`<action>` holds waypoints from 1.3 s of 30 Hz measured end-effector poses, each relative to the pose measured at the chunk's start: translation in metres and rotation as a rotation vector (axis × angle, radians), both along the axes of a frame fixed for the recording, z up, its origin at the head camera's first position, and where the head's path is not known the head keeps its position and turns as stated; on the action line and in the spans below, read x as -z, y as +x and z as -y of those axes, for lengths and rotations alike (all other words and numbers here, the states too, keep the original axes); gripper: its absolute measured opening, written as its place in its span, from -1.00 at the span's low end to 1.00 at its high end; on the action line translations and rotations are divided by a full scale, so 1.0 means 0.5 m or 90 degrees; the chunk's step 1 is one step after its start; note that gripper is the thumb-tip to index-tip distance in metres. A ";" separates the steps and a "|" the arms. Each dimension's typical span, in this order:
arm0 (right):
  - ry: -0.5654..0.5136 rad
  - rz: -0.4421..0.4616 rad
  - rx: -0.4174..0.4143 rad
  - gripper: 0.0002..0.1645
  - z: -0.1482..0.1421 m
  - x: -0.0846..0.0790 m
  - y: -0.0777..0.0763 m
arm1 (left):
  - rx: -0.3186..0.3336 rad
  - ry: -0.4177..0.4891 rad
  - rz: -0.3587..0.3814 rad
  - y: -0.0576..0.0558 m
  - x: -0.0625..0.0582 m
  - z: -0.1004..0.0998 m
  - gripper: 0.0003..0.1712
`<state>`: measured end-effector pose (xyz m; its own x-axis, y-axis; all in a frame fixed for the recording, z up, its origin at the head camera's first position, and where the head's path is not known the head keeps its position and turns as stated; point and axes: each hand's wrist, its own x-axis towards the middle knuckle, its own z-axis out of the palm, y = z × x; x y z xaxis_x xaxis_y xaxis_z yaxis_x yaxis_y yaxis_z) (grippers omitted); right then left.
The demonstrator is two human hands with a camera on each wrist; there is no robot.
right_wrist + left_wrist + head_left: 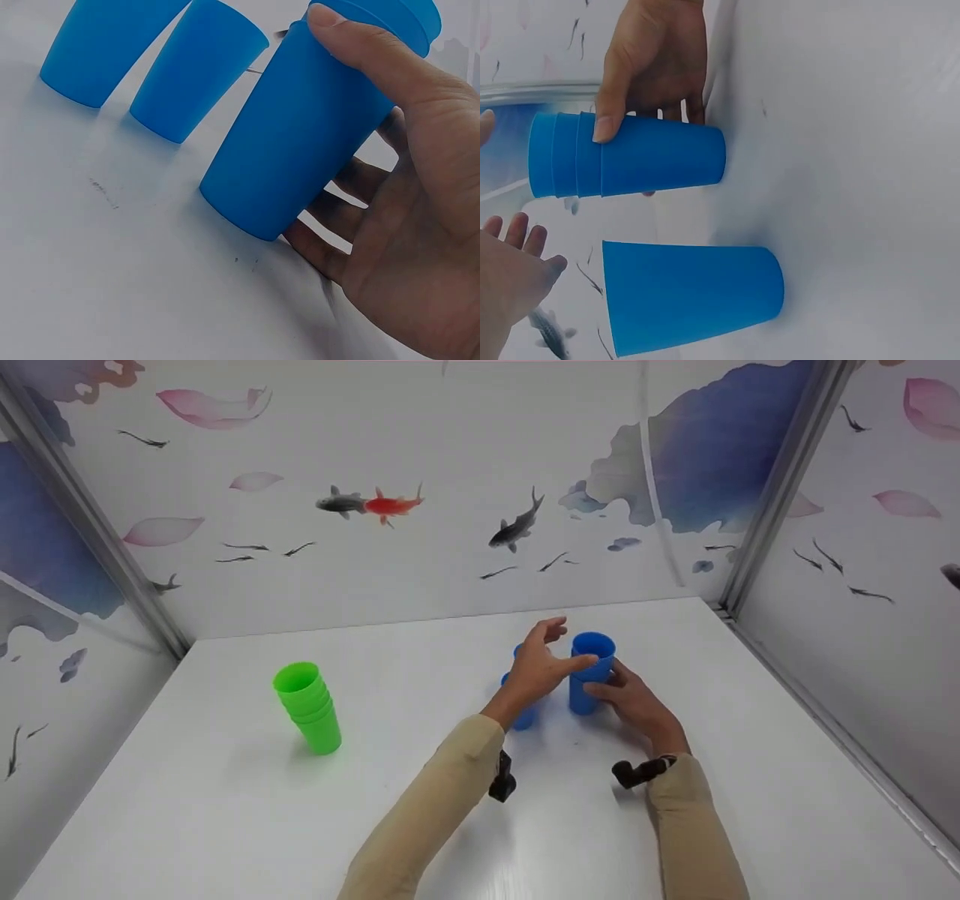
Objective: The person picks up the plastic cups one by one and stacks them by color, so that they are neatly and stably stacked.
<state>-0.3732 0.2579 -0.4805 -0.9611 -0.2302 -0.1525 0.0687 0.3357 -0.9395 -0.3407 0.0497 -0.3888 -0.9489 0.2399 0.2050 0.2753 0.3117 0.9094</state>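
A stack of blue cups [583, 695] stands upright on the white table, several rims nested one in another. My right hand [637, 705] holds this stack from the right, its thumb [360, 45] across the side just below the upper rims. In the head view my left hand [536, 667] is above and left of the stack, fingers apart and nothing held. The left wrist view shows that left hand [514, 281] apart from the stack [660, 157]. Two single blue cups [199, 71] stand beside the stack; in the head view the left arm mostly hides them.
A leaning-looking stack of green cups [319, 724] stands on the left part of the white table [420, 690]. White panels [450, 562] printed with fish and petals enclose the table at the back and sides, with metal posts [787, 480] in the corners.
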 end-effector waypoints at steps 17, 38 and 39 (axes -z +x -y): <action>-0.027 -0.021 -0.009 0.31 -0.002 0.005 -0.001 | -0.035 -0.080 -0.018 0.016 0.027 0.117 -0.07; -0.082 0.001 -0.014 0.31 0.004 -0.007 0.009 | -0.011 -0.095 0.058 0.014 0.099 0.152 0.06; -0.084 0.003 -0.013 0.31 0.005 -0.007 0.009 | -0.012 -0.100 0.060 0.015 0.101 0.150 0.07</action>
<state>-0.3687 0.2554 -0.4769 -0.9552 -0.2687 -0.1237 0.0671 0.2102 -0.9754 -0.3333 -0.0254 -0.4395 -0.9670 0.2433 0.0759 0.1831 0.4559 0.8710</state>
